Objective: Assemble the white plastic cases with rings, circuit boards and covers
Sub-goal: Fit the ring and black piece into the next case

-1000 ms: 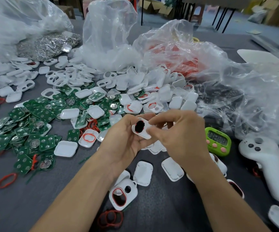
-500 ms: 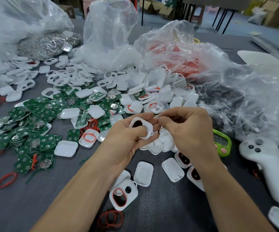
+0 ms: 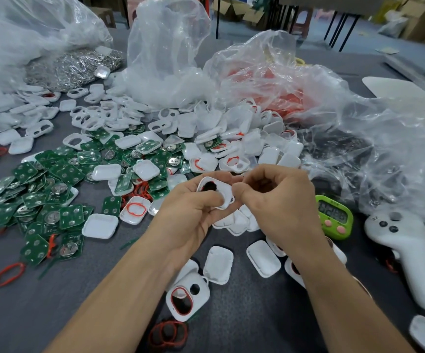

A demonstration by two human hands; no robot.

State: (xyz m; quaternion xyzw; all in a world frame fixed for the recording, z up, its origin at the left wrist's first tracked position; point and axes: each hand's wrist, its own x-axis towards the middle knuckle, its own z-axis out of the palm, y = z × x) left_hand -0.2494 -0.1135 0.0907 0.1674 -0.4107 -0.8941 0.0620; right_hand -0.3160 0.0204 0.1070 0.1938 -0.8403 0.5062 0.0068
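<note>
My left hand (image 3: 193, 215) grips a white plastic case (image 3: 219, 191) with a dark oval opening, held above the table's middle. My right hand (image 3: 280, 207) pinches the case's right edge with thumb and forefinger; whether a ring is between them is hidden. A white case with a red ring (image 3: 187, 296) fitted in it lies below my hands. Green circuit boards (image 3: 53, 189) are heaped at the left. White covers (image 3: 217, 261) lie around my wrists. Loose red rings (image 3: 8, 273) lie on the grey table.
Clear plastic bags (image 3: 308, 98) are piled at the back and right, one holding red rings. A heap of metal parts (image 3: 73, 67) lies back left. A green timer (image 3: 333, 217) and a white controller (image 3: 405, 250) sit at the right. White cases (image 3: 231, 138) are heaped mid-table.
Both hands have risen slightly with the case. The right hand moved from in front of the case to its right edge, uncovering cases on the table below it.
</note>
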